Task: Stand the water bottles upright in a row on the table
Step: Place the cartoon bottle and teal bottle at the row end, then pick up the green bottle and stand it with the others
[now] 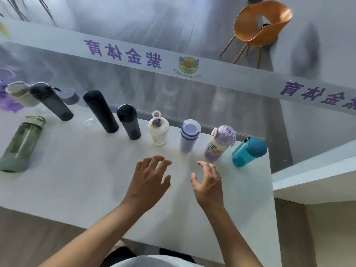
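Several water bottles stand upright in a row along the far edge of the white table (pixel 81 170): a teal bottle (pixel 248 153), a purple bottle (pixel 219 144), a blue-and-white bottle (pixel 189 136), a white bottle (pixel 158 129), a short black bottle (pixel 129 122), a tall black flask (pixel 100 110), a dark grey bottle (pixel 51 102) and a pale bottle (pixel 22 94). A green glass bottle (pixel 23 143) sits nearer me at the left, out of the row. My left hand (pixel 149 182) and right hand (pixel 208 180) hover open just in front of the row, holding nothing.
A glass partition with a white banner (pixel 146 56) rises right behind the bottles. An orange chair (pixel 260 26) stands beyond it. A purple item (pixel 7 101) lies at the far left. A white ledge (pixel 312 170) adjoins the table's right edge.
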A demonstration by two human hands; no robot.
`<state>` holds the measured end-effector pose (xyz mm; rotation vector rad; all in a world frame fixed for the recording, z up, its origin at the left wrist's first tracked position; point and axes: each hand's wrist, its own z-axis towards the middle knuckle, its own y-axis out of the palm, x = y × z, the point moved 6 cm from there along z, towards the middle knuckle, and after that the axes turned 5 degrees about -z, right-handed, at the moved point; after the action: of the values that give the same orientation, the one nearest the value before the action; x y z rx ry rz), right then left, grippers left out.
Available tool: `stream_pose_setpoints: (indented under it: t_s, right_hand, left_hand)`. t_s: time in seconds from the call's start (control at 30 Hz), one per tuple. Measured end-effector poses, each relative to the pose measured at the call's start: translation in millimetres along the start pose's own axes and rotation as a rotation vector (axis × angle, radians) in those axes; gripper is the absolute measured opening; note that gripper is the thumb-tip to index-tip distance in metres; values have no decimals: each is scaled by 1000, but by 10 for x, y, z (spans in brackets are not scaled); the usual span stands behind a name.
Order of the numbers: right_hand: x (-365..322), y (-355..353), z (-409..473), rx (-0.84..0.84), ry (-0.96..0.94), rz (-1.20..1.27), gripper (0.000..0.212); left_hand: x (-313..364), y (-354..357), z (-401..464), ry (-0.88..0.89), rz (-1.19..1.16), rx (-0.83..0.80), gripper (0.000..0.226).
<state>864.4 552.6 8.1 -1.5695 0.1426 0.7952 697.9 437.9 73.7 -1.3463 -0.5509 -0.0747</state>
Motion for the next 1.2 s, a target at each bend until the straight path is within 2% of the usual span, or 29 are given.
stream_pose_setpoints:
  t_s: [0.1, 0.23, 0.47, 0.73, 1.03, 1.13, 1.2]
  right_hand:
    - [-623, 208, -168, -19, -155, -39, 41]
    - [-1380, 518, -420, -72, -272, -28, 41]
    - [-2521, 1162, -818, -179, -384, 0, 40]
    - [-3440, 1841, -1021, -355, -474, 11, 39]
    - [-4287, 2702, -440, -539, -512, 17, 42]
    - [-4554, 3074, -99, -605, -497, 11, 43]
    - [-4710, 3340, 129, -657, -472, -8, 45]
  left_hand:
    - [-403, -254, -293, -83, -2, 20, 37]
    - [-992, -608, -713, -182, -4, 56, 36]
    - [-2006, -1190, -1426, -339, 12, 184, 34]
    - [-2887, -1528, -2070, -562, -21, 260, 32]
    - [-3765, -1674, -2020, -693, 20, 283, 37]
    - [-4143, -1682, -1775, -726, 77, 246, 33]
    - [-4434, -1631, -1592, -758, 101, 183, 39]
